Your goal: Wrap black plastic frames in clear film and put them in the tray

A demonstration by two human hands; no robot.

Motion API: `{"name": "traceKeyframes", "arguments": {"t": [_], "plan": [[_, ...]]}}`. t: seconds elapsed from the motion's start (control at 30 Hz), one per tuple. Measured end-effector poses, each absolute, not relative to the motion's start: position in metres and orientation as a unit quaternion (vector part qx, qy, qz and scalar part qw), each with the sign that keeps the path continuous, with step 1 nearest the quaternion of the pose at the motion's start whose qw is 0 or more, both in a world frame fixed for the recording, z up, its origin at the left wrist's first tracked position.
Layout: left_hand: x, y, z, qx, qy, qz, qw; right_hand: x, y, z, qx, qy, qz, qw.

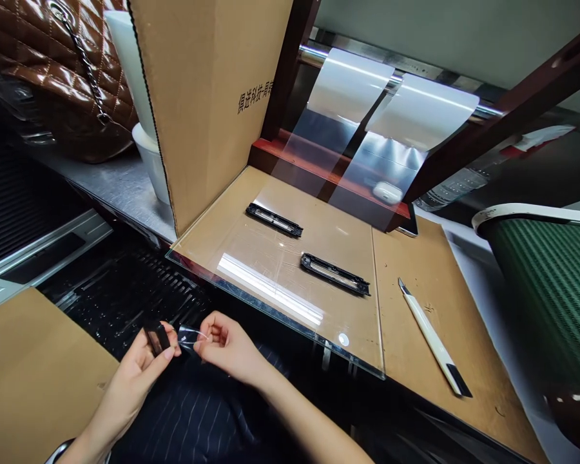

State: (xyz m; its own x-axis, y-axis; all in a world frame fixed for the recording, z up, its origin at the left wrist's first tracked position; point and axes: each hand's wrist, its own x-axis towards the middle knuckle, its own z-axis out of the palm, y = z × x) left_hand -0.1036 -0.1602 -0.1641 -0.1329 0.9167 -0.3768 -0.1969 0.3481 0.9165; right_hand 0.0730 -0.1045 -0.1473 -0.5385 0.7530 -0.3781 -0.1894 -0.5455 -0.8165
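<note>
My left hand (138,367) is closed on a small black flat part (156,337), held low over my lap in front of the table edge. My right hand (222,345) pinches a thin clear film piece (189,335) that reaches from the black part to its fingertips. Two long black frame parts lie on the clear acrylic sheet (251,283) farther back: one frame (274,220) at the left and another frame (335,274) nearer the middle.
A white utility knife (432,338) lies on the brown board at the right. Two clear film rolls (391,103) hang from a metal bar behind. A cardboard box (207,96) stands at the left, a brown quilted bag (53,71) beyond it, a green bin (551,283) at the right.
</note>
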Motion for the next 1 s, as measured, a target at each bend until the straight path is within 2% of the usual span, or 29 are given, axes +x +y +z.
{"name": "traceKeyframes", "arguments": {"t": [0.17, 0.47, 1.0], "plan": [[-0.104, -0.158, -0.162, 0.305, 0.558, 0.485, 0.601, 0.077, -0.104, -0.138, -0.369, -0.405, 0.78, 0.301], [-0.113, -0.154, -0.162, 0.324, 0.479, 0.448, 0.681, 0.079, -0.104, -0.152, -0.31, -0.321, 0.861, 0.243], [-0.101, -0.157, -0.167, 0.326, 0.433, 0.456, 0.706, 0.078, -0.108, -0.159, -0.273, -0.248, 0.894, 0.255]]}}
